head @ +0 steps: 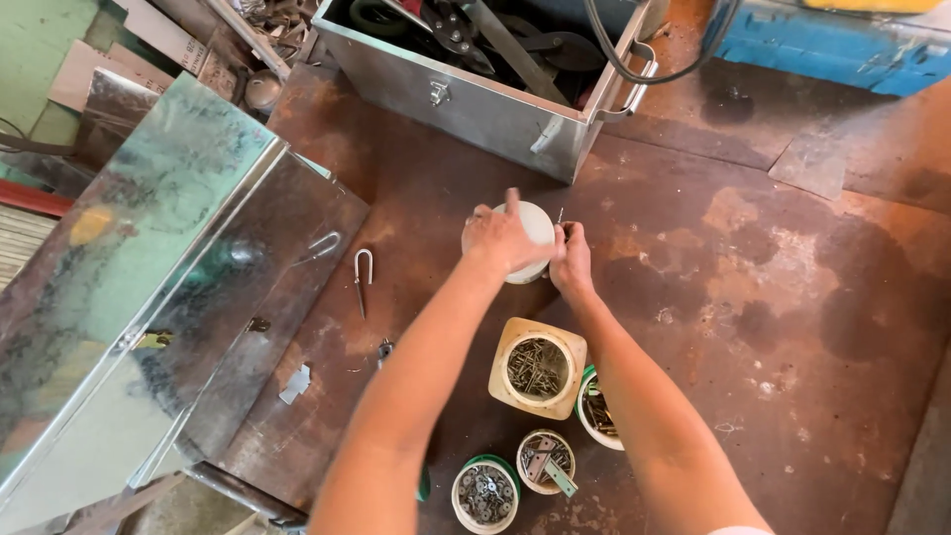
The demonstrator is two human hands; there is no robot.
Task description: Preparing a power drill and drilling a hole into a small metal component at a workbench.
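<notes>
- The white round container (535, 230) sits on the rusty brown work surface (753, 297), directly under the left hand (502, 238) and just to the left of the right hand (572, 260).
- The left hand lies over the container's top, fingers curled down around its rim, one finger raised.
- The right hand is pressed together, its fingertips pinching a small thin metal piece (561, 215) right beside the container; what the piece is cannot be told.
- Nearer the person than both hands stand four open tubs: a tan square-shouldered jar of nails (537, 368), a green-rimmed tub (595, 408) under the right forearm, a small tub with brackets (545, 461) and a tub of washers (484, 493).
- Beyond the hands stands an open metal toolbox (475, 94).
- Left of the left hand lies a U-shaped hook (363, 269).
</notes>
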